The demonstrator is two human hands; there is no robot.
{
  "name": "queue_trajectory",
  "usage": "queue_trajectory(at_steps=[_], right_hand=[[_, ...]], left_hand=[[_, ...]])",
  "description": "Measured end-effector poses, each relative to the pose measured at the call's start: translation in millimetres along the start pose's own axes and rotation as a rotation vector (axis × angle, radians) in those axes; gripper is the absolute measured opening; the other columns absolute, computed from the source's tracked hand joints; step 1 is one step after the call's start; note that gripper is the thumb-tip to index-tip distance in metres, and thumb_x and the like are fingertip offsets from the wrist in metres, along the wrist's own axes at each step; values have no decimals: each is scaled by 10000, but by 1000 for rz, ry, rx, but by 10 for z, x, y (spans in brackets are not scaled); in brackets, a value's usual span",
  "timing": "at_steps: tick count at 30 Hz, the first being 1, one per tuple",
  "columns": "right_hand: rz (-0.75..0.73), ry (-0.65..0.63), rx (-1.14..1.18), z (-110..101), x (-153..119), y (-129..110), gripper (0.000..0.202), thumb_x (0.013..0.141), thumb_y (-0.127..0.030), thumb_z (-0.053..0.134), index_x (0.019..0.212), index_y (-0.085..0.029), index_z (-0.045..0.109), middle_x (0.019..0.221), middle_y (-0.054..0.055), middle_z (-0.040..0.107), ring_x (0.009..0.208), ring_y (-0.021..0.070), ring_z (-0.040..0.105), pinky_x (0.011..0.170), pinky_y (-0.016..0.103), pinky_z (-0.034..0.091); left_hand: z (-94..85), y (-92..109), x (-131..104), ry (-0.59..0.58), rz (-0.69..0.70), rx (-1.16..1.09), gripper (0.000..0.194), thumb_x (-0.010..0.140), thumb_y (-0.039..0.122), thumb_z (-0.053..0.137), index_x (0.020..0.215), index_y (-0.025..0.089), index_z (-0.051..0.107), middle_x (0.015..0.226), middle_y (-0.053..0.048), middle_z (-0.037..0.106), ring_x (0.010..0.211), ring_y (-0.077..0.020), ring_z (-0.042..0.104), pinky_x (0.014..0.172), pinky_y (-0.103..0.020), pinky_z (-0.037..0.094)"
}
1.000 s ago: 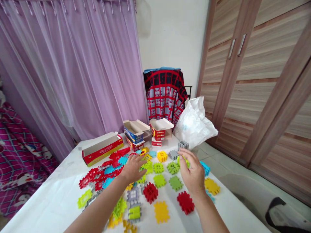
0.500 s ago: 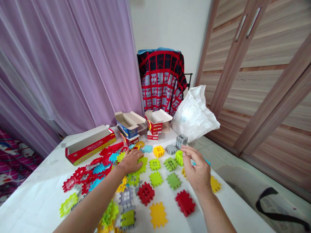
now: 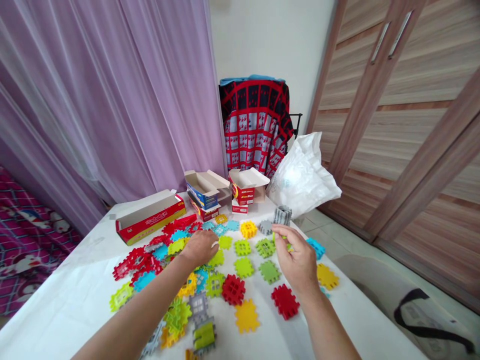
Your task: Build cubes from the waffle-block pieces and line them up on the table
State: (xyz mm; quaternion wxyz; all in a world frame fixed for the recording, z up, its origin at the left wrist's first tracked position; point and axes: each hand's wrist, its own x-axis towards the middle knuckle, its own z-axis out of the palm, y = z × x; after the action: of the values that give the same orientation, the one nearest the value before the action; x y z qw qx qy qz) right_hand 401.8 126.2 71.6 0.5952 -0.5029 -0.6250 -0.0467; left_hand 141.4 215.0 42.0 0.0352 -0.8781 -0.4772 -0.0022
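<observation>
Over the white bench point(image 3: 82, 290) are the left hand point(image 3: 200, 248), grip impossible to tell, and right hand point(image 3: 298, 254), grip apart, with a grey notched-tile stack point(image 3: 282, 216) just beyond the right and a lime-green notched tile point(image 3: 225, 243) beside the left.

Toothed tiles point(image 3: 244, 267) across white table point(image 3: 86, 280)

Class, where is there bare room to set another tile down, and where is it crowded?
Bare white tabletop shows left of the leftmost lime tile and, right of the right forearm, nearer than the rightmost yellow tile. The mixed tile heap around the left hand is crowded.
</observation>
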Motion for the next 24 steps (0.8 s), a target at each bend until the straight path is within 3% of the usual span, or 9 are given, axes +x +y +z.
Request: queue_trajectory(at_steps=[3,7,12,17,20,24], right_hand=[[56,-103,-24,19,-33,-19,208,851,-233,494,893,-220,698,869,44,751,749,171,695,660,260,543],[100,-267,-45,21,-104,-64,225,848,-244,484,873,-238,708,848,25,755,727,171,689,668,262,522],[115,-592,-139,-56,-321,-177,219,797,-155,507,833,-263,695,831,-3,745,753,171,677,693,265,480],[23,-910,-235,-178,-683,-340,168,709,-139,625,818,-264,650,868,3,714,896,208,635,751,287,453],[-34,-985,-194,-198,-859,-402,203,695,-139,640,859,-258,621,924,19,696,963,237,605,795,322,455],[-19,-971,-238,-184,-972,-437,208,703,-115,606,855,-257,600,917,35,674,949,258,602,799,361,451]], left_hand=[[136,95,171,-25,50,-25,420,902,339,474,1303,257,565,1408,-66,581,1286,-245,520,1090,-437,369],[298,128,202,-75,58,-43,447,935,337,420,1366,255,507,1449,-86,539,1334,-271,474,1131,-547,282],[274,35,-83,-84,71,-37,426,934,367,428,1337,284,536,1411,-62,580,1368,-271,431,1168,-566,183],[208,-24,-373,-74,24,-20,398,932,356,423,1305,328,559,1402,-27,592,1365,-261,438,1158,-572,197],[182,-67,-479,-63,-4,-12,403,928,303,402,1289,313,579,1390,-41,602,1348,-273,458,1142,-591,207],[161,-162,-604,-58,-37,-11,414,887,243,431,1249,321,617,1335,-34,647,1309,-273,500,1138,-584,214]])
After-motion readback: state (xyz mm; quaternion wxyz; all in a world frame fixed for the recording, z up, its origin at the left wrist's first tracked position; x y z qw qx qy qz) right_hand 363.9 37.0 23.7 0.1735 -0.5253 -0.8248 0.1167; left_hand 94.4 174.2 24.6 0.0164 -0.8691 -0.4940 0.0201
